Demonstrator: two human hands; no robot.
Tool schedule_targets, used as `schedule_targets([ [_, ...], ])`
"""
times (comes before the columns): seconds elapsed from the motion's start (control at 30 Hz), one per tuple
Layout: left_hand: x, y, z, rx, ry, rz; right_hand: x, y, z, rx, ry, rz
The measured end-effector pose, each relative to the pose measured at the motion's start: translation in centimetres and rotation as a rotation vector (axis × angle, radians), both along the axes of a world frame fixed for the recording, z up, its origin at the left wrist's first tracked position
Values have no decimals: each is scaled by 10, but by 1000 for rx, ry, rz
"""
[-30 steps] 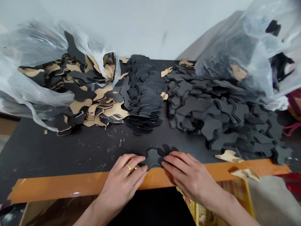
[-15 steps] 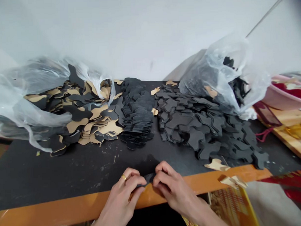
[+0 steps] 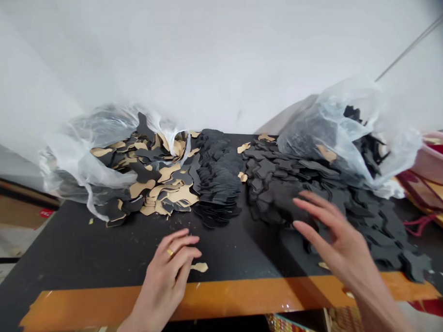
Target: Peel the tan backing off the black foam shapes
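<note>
My left hand [image 3: 172, 267], with a gold ring, hovers over the front of the black table [image 3: 112, 259], fingers loosely spread and nothing visible in it. Beside its fingertips lies a small beige piece [image 3: 199, 267]. My right hand [image 3: 332, 230] reaches over the right pile of black curved pieces [image 3: 309, 168], thumb and fingers apart. Whether its fingertips touch the pile is unclear. Between the two sides stands a long row of stacked black pieces [image 3: 218, 173]. Left of that row is a mixed heap of beige and black pieces [image 3: 171, 189].
Clear plastic bags [image 3: 76, 164] lie at the left back, and another plastic bag [image 3: 336, 128] stands at the right back. A pink basin [image 3: 434, 161] is at the far right. Orange tape [image 3: 244, 296] runs along the front edge, above a yellow-and-red basket [image 3: 288, 326].
My hands have separated from the small dark piece they were pinching. The left moved left; the right moved right and up over the black pile. A beige piece now shows near my left hand.
</note>
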State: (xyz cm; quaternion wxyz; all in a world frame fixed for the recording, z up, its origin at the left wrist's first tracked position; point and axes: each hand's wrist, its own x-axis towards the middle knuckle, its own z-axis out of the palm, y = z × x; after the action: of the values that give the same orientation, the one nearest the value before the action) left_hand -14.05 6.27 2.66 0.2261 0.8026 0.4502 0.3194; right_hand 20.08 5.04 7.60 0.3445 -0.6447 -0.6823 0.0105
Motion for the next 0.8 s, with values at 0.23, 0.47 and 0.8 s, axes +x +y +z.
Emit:
schedule_targets([
  [0.23, 6, 41, 1, 264, 231, 26, -60, 14, -25, 74, -44, 266],
  [0.47, 35, 77, 1, 229, 262, -41, -97, 24, -62, -71, -13, 299],
  [0.8, 45, 126, -4, -4, 233, -85, -68, 107, -61, -300, 152, 333],
])
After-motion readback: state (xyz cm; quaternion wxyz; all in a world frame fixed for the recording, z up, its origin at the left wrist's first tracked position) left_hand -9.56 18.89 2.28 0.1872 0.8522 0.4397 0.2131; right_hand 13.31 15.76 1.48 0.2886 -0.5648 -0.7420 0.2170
